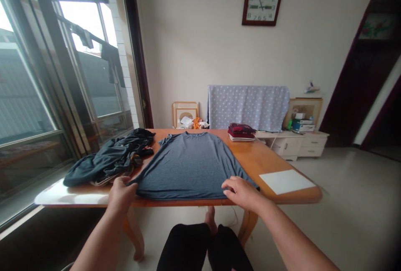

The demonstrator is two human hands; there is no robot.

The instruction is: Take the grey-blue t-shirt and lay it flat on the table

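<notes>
A dark blue-grey T-shirt (191, 162) lies spread on the wooden table (250, 156), its neckline at the far side and its hem along the near edge. At the hem's left corner, my left hand (122, 193) pinches the fabric between thumb and fingers. My right hand (239, 190) rests over the right part of the hem, fingers slightly bent and apart, touching the cloth. To the left of the shirt is a loose heap of dark clothes (109, 158).
A small stack of folded clothes (241, 132), dark red on top, sits at the table's far right. A white sheet (286, 181) lies near the right end. Behind stand a polka-dot cloth cover (247, 108) and a low white cabinet (291, 145); a window (87, 53) is at left.
</notes>
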